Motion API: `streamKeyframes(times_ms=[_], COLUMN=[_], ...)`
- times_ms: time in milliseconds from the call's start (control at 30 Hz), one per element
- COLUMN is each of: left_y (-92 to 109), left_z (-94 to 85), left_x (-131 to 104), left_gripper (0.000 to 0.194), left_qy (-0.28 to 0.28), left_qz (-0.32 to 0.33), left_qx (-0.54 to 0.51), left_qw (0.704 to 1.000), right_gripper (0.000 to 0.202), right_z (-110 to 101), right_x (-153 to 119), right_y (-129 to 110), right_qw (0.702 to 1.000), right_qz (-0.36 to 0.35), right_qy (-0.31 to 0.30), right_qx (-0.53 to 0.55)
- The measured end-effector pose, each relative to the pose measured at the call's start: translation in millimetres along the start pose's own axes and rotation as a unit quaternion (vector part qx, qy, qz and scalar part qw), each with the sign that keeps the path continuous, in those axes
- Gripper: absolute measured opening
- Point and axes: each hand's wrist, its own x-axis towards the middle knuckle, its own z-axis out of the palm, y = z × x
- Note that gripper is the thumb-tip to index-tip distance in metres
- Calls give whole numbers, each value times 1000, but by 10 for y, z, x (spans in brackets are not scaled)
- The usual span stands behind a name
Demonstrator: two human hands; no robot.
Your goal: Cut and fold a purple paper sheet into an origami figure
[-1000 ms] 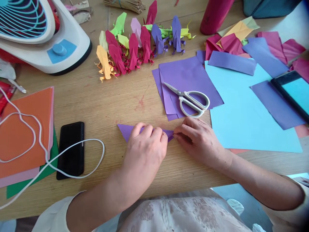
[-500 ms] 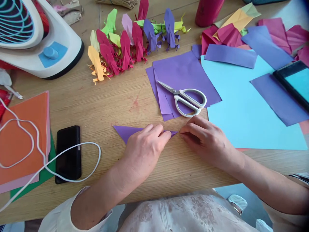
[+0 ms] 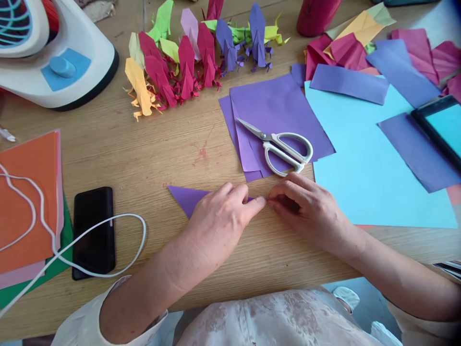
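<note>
A sheet of purple paper (image 3: 188, 198), folded to a narrow point at each visible end, lies on the table before me. My left hand (image 3: 225, 218) is curled over its middle, fingers closed on it, with the thumb stretched along the upper edge toward the right tip. At that tip, my right hand (image 3: 306, 206) is closed in a pinch, thumb against forefinger. Most of the paper is hidden beneath the left hand. Just above the right hand, white-handled scissors (image 3: 281, 149) rest on flat purple sheets (image 3: 270, 103).
Several folded paper figures (image 3: 187, 67) stand at the back. A white fan base (image 3: 82, 57) fills the back left; a black phone (image 3: 92, 230) and white cable (image 3: 142, 240) lie at left. Light-blue paper (image 3: 378, 192), folded scraps and a tablet (image 3: 442, 125) occupy the right.
My left thumb has slid right, closer to the pinched right fingertips, covering more of the paper's tip. The right hand keeps its pinch. The view has shifted slightly.
</note>
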Motion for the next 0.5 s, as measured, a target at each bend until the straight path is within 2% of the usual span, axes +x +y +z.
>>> streamKeyframes(times_ms=[167, 500], left_y=[-6, 57], left_z=[-1, -35], left_x=[0, -5], left_gripper=[36, 31], left_qy=[-4, -5], left_qz=[6, 0], left_qx=[-16, -1], left_qw=[1000, 1000], right_gripper=[7, 7], right_z=[-42, -93], right_x=[-24, -27], right_y=[32, 65], right_qw=[1000, 999], right_qz=[10, -2], right_qy=[-6, -28], right_qx=[24, 30])
